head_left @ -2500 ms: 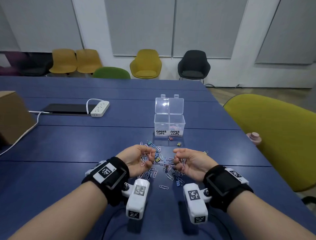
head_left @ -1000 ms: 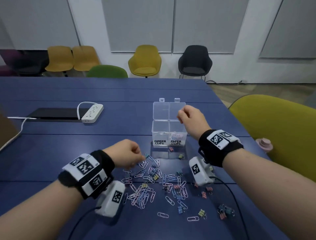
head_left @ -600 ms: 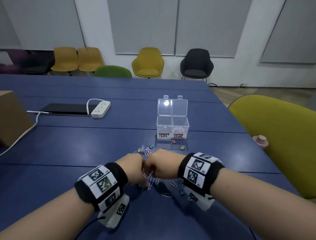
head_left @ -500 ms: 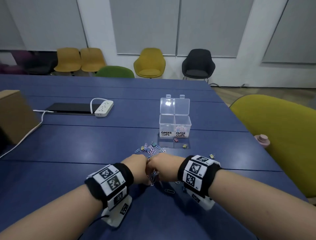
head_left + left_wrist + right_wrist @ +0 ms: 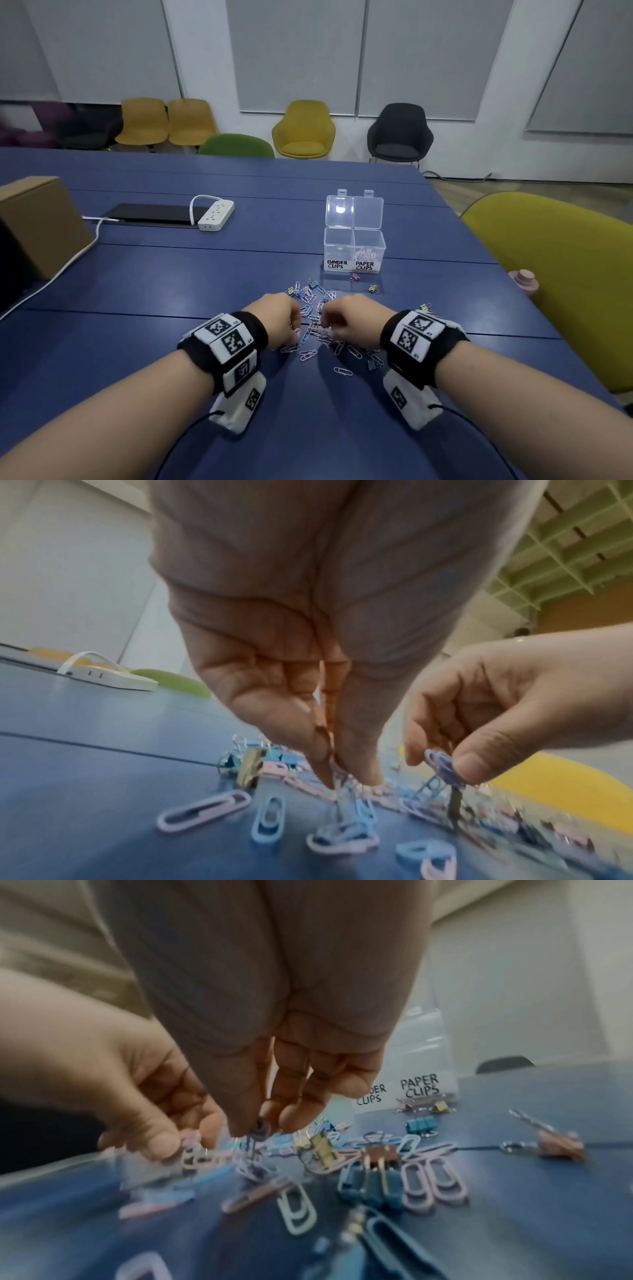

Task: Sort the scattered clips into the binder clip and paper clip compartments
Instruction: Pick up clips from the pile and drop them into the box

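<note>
Hands [image 5: 310, 318] parted over looped wire clips [image 5: 308, 294]

clip pile [image 5: 317, 320] before box [image 5: 354, 251] | power strip [image 5: 216, 216] far left

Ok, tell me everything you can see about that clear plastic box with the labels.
The box is clear plastic, with two side-by-side compartments, and stands upright on the blue table beyond the clip pile. Its hinged lid stands open at the back, with two small tabs on top. Black handwriting on white labels reads BINDER CLIPS on the left and PAPER CLIPS on the right. Pink paper clips lie in the right compartment; the left looks empty. Neither hand touches it.
</note>
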`<state>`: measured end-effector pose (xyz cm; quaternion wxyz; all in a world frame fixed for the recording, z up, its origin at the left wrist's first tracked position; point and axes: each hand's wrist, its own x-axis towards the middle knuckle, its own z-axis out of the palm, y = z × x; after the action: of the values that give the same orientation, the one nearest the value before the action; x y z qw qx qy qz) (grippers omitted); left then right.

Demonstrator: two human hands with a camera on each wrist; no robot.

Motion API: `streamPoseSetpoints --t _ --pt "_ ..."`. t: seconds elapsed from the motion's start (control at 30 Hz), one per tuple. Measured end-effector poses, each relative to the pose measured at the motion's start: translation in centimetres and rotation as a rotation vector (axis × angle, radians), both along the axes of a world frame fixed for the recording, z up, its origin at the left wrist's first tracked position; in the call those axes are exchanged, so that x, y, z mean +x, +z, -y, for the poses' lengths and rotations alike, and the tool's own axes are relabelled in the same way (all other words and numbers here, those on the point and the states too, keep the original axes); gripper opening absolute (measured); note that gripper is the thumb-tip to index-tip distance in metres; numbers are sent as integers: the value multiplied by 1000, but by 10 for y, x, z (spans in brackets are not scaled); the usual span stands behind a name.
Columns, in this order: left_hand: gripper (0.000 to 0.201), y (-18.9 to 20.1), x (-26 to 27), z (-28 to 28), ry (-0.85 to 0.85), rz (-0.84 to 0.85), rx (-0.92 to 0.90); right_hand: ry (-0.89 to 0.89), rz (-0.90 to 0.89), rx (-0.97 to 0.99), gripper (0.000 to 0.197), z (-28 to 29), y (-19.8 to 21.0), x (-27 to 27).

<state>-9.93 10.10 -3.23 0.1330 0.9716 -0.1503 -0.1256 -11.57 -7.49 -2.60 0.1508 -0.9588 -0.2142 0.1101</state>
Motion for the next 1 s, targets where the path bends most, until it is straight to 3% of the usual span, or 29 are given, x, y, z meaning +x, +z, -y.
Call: streamPoseSetpoints --t 0.07,0.13,0.23,0.3,0.37,0.47,0.67,0.73,0.83,0.9,1.0 --pt "7 6 0 -8 41 -2 -110 -81 -58 154 13 9 0 4" --pt "5 8 3 -17 79 -61 -290 -198 -181 426 7 16 -1 4" --pt "11 11 -1 -25 247 -314 -839 -457 -447 1034 20 19 -3 1" --pt "14 13 -3 -27 423 -521 -1236 -577 -606 1335 23 22 -2 0" --pt "19 14 -3 -31 573 -704 -1489 -652 -721 1524 22 25 -3 2" --pt "16 14 -1 -36 675 -851 -1638 -765 -792 1688 19 27 -3 5" --pt "14 11 -2 -33 652 -863 -1630 -792 -715 1644 15 28 -7 1" --pt "19 9 -1 -34 656 -850 -1547 -767 -731 1622 2 28 -4 -2" --pt "23 8 -4 -34 655 -729 -1294 -747 -720 1501 11 27 -5 -2" --pt "20 9 -6 -34 637 -616 -1101 -741 -604 1243 23 24 -8 0" --pt "14 13 -6 -36 577 -503 -723 -514 -327 529 18 13 -2 -2"
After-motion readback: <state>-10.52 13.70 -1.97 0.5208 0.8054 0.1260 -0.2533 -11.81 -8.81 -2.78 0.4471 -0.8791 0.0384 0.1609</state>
